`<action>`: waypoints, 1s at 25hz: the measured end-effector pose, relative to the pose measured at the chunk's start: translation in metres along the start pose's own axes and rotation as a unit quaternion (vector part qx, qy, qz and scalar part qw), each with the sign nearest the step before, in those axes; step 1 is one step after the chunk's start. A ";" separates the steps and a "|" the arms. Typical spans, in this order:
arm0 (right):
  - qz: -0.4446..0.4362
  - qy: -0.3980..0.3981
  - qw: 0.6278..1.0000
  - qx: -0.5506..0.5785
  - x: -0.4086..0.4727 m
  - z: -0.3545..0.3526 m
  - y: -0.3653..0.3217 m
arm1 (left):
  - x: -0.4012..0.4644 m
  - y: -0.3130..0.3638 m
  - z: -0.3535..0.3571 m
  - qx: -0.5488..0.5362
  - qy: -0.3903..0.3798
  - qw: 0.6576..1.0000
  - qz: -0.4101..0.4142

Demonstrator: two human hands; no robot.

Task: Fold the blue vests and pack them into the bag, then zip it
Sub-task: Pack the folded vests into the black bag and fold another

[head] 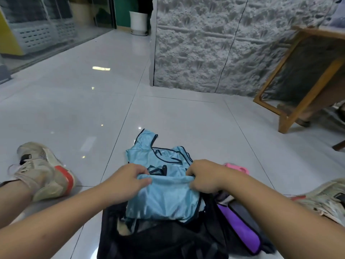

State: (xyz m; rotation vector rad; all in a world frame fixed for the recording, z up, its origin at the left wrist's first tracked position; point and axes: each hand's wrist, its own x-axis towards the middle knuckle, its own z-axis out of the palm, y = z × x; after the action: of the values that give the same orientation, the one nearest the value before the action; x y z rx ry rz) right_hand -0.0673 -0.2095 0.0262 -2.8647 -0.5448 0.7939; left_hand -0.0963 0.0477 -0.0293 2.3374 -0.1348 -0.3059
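A folded light-blue vest [164, 200] hangs over the open mouth of a black mesh bag [162, 240] on the floor between my legs. My left hand [128, 179] pinches the vest's top left corner. Its top right corner is gripped by my right hand [203, 176]. More blue vests with dark trim [158, 154] lie crumpled on the tiles just beyond my hands. The bag's purple-edged flap [240, 221] lies open to the right. I cannot see a zip.
My two worn sneakers [43, 171] [324, 200] flank the bag. A pink object [237, 168] peeks out behind my right wrist. A wooden table [298, 75] stands at the right against a textured grey wall [214, 43]. White glossy tiles [93, 109] stretch ahead.
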 end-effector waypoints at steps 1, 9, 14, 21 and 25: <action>0.011 0.014 1.000 0.002 0.015 -0.001 0.005 | 0.013 0.002 0.000 0.009 0.023 1.000 -0.015; 0.113 0.117 0.984 -0.076 0.105 0.039 0.021 | 0.073 -0.014 0.029 0.121 0.070 0.988 -0.065; 0.150 0.203 0.968 -0.003 0.070 0.038 0.000 | 0.044 -0.007 0.024 0.188 0.172 0.963 -0.087; 0.257 0.034 0.950 0.172 0.054 0.081 -0.004 | 0.024 -0.036 0.055 0.107 -0.022 0.979 -0.174; 0.260 0.070 0.878 0.395 0.067 0.085 -0.007 | 0.036 -0.037 0.060 -0.220 0.025 0.953 -0.208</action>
State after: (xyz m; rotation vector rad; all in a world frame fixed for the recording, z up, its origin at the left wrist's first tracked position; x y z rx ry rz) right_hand -0.0604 -0.1769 -0.0770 -2.2392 0.5022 0.6430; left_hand -0.0769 0.0260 -0.1027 1.9064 0.4177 -0.4333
